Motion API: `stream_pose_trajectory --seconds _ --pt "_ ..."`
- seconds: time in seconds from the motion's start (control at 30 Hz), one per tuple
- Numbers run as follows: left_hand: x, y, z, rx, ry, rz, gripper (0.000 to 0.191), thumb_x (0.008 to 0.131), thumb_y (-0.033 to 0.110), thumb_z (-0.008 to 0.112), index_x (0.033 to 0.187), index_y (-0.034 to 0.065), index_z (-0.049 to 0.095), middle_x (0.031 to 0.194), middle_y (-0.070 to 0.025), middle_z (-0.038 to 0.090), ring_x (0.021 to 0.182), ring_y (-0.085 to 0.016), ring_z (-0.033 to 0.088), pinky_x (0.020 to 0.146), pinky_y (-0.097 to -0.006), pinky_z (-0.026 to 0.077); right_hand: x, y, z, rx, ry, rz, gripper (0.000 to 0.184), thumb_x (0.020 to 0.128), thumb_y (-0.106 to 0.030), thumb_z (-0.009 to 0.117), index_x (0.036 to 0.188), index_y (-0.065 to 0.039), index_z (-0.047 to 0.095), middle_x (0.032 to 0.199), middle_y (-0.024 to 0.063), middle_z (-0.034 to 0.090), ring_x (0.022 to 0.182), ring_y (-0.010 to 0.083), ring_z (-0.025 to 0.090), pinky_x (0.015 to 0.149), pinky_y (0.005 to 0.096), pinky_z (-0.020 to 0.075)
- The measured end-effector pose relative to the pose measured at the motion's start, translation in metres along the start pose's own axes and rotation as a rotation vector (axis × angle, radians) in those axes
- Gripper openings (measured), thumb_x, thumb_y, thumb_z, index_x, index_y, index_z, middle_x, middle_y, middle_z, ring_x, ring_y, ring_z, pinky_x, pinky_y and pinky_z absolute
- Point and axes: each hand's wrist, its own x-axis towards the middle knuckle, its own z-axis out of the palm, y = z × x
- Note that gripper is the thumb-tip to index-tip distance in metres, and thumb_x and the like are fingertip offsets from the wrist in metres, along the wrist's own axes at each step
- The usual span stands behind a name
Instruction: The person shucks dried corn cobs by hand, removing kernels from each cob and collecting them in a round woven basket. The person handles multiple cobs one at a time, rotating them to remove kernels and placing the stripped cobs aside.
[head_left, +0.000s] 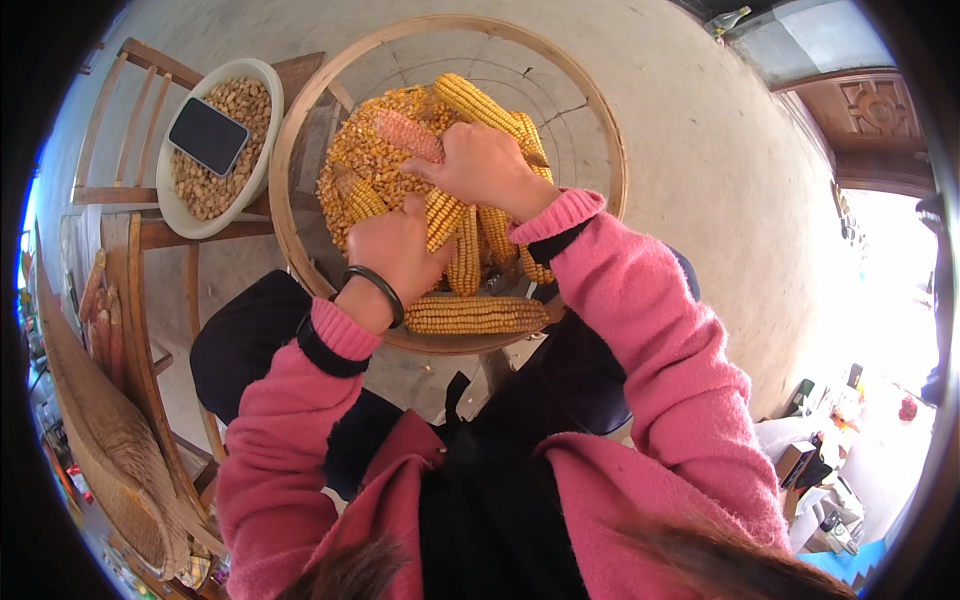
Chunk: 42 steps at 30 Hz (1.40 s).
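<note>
My right hand (480, 163) grips a bare pinkish corn cob (409, 136) above loose yellow kernels (356, 142). Below it, my left hand (396, 244), with a dark bangle at the wrist, is closed around an ear of corn (444, 219) whose yellow rows show between the two hands. All this is over a round wooden-rimmed sieve (615, 150) with a wire base. Several unshelled ears lie at the right of the kernels, one of them (476, 97) at the top. Another ear (476, 315) rests along the near rim. My palms and some fingertips are hidden.
Left of the sieve, a pale oval basin (166, 202) of peanuts in shells, with a dark-screened phone (209, 136) on top, sits on a wooden chair (135, 196). Bare cobs (115, 337) and a woven basket (127, 480) are at the far left. My knees are beneath the sieve's near side.
</note>
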Motion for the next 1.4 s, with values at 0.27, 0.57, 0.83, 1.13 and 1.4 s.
stream_pose_trajectory --seconds 0.27,0.57,0.83,1.13,1.4 --pt "0.008 -0.022 -0.019 -1.393 -0.512 0.112 0.035 0.096 0.034 0.066 0.102 0.0002 0.059 0.076 -0.0074 0.065 0.060 -0.017 0.065 0.054 -0.0304 0.052 -0.004 0.013 -0.028 0.438 0.028 -0.021 0.075 0.080 -0.070 0.067 0.079 0.005 0.070 0.073 0.0195 0.068 0.072 0.0318 0.069 0.068 0.0429 0.0536" --pt "-0.004 -0.028 -0.017 -1.776 -0.750 0.056 0.039 0.103 0.037 0.044 0.112 0.0001 0.052 0.066 -0.0066 0.052 0.049 -0.017 0.051 0.049 -0.0252 0.043 -0.028 0.000 -0.029 0.203 0.105 -0.354 0.069 0.083 -0.064 0.068 0.064 0.002 0.065 0.060 0.0202 0.062 0.062 0.0355 0.066 0.060 0.0437 0.0521" --pt "-0.008 -0.025 -0.022 -1.849 -0.842 0.079 0.036 0.100 0.036 0.049 0.109 0.0009 0.051 0.064 -0.0074 0.053 0.047 -0.018 0.051 0.047 -0.0241 0.042 -0.030 -0.006 -0.016 0.224 0.303 -0.346 0.068 0.083 -0.067 0.065 0.059 -0.003 0.065 0.053 0.0171 0.060 0.053 0.0366 0.064 0.057 0.0446 0.0531" --pt "-0.007 -0.009 -0.013 -0.259 -0.144 0.164 0.057 0.075 0.041 0.075 0.105 -0.0055 0.061 0.083 -0.0254 0.068 0.081 -0.039 0.068 0.076 -0.0465 0.054 -0.012 -0.006 0.010 -0.007 0.080 -0.102 0.074 0.085 -0.070 0.059 0.076 0.002 0.071 0.065 0.0197 0.067 0.068 0.0361 0.070 0.067 0.0442 0.0559" --pt "0.004 -0.026 -0.015 -0.954 -0.121 0.188 0.040 0.090 0.031 0.070 0.111 -0.0018 0.060 0.090 -0.0138 0.071 0.083 -0.025 0.070 0.072 -0.0377 0.054 0.006 0.025 -0.039 1.159 0.107 0.102 0.060 0.097 -0.055 0.058 0.087 0.004 0.069 0.083 0.0142 0.074 0.078 0.0180 0.071 0.071 0.0306 0.0563"
